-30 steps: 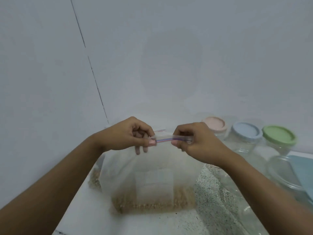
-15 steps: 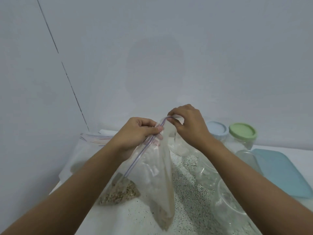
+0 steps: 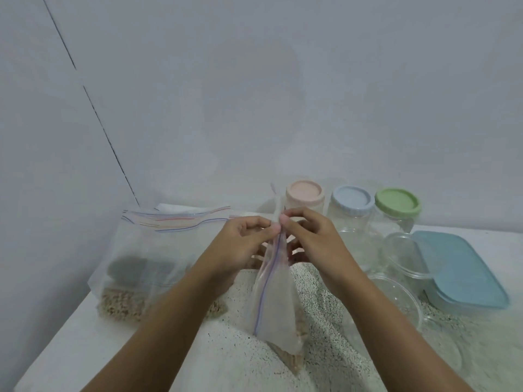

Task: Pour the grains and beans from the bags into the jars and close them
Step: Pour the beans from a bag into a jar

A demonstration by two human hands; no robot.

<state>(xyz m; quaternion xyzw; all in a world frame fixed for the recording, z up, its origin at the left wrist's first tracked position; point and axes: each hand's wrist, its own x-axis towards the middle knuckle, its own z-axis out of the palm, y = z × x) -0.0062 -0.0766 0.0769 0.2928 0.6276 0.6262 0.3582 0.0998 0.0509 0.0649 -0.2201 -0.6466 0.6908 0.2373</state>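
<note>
Zip bag (image 3: pixel 276 301) is held edge-on over the middle of the counter (image 3: pixel 85 335). The left hand (image 3: pixel 243 244) and right hand (image 3: pixel 311 239) both pinch its top seal. Pale grains (image 3: pixel 291 360) blur in its lower corner, and I cannot tell whether it touches down. Three lidded jars (image 3: pixel 352 219) line the back edge, the pink-lidded one partly hidden behind the bag. Other bags (image 3: pixel 141 264) slump hazily at the back left corner.

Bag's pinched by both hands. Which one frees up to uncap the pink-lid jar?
Right, likely. The right hand sits just in front of the pink-lid jar. The left hand would have to cross the bag, and it can hold the bag alone.
</note>
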